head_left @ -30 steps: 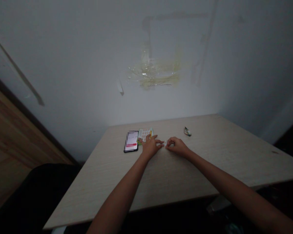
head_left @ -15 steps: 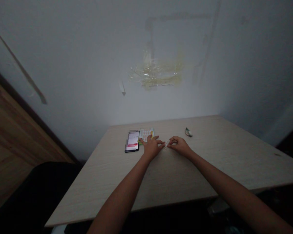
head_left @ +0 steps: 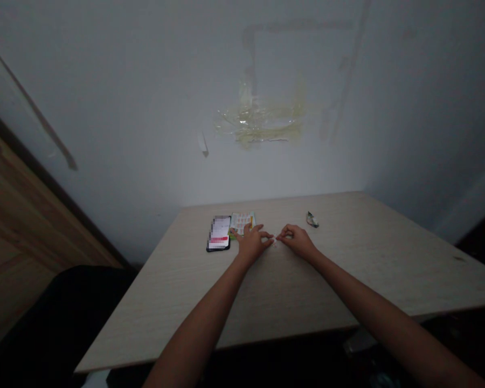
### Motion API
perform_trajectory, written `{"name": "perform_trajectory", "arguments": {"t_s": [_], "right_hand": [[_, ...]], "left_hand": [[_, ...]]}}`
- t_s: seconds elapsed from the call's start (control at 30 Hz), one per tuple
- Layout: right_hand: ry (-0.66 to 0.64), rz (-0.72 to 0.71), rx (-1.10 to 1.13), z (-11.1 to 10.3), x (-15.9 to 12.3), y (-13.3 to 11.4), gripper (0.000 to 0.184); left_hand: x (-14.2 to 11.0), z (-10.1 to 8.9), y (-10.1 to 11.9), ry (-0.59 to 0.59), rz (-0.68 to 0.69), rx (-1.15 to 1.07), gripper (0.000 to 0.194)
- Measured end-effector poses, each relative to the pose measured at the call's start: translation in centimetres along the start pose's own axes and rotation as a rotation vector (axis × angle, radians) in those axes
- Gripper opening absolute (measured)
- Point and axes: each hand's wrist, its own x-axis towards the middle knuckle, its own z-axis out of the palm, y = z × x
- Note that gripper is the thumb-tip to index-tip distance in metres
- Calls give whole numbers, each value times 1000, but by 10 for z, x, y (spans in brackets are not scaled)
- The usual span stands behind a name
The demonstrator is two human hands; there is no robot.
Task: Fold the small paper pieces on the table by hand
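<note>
My left hand (head_left: 251, 243) rests over the table, thumb and index finger pinched together and the other fingers spread over the edge of a printed leaflet (head_left: 243, 220). Facing it, my right hand (head_left: 298, 240) is closed in a pinch, its fingertips a short way from the left ones. Between the two sets of fingertips lies a small whitish thing (head_left: 275, 242) with tiny coloured specks, too small to name. Both pinches touch it or come very close to it.
Left of the leaflet lies a phone (head_left: 219, 234) with a lit screen. A crumpled wrapper (head_left: 312, 220) sits beyond my right hand. The pale wooden table (head_left: 178, 302) meets a wall (head_left: 145, 108) with old tape on it. A dark chair (head_left: 60, 312) stands at the left.
My right fingertips have shifted slightly to the left, closer to the left ones. The left hand, phone, leaflet and wrapper look unmoved.
</note>
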Motion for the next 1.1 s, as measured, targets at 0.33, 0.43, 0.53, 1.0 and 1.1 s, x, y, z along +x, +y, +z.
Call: {"name": "perform_trajectory", "arguments": {"t_s": [0.33, 0.43, 0.53, 1.0, 1.1], "right_hand": [[29, 2, -24, 2, 8, -2, 9], [44, -12, -61, 3, 9, 0, 7], [69, -27, -107, 4, 8, 2, 8], [-4, -83, -230, 5, 10, 6, 8], [-9, -82, -265, 6, 9, 2, 9]], "left_hand": [[0, 3, -3, 3, 0, -47, 25], [0, 3, -3, -9, -7, -52, 25], [0, 4, -3, -3, -9, -59, 25], [0, 4, -4, -15, -13, -39, 26], [0, 6, -5, 4, -8, -53, 24]]}}
